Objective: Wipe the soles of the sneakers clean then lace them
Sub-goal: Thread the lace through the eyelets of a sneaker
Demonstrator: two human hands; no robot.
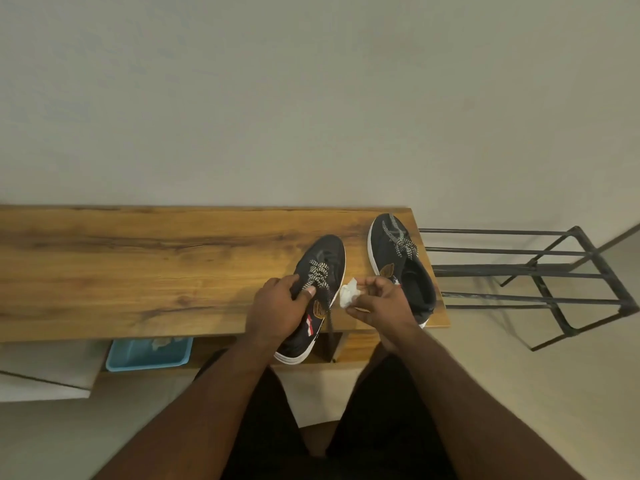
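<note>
Left hand [277, 308] grips the near sneaker [313, 296] at its laces, heel overhanging the wooden table [138, 268]; right hand [379, 301] pinches a crumpled white tissue [349, 295] beside it; the 2nd sneaker [401, 265] rests at the table's right end.

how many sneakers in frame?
2. One sneaker lies near the table's front edge, gripped by the left hand. The other sneaker sits by the table's right end, behind the right hand. None seems hidden.

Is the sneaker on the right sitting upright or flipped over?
Upright. The right sneaker shows its laces and open collar facing up, sole down on the wooden table.
</note>
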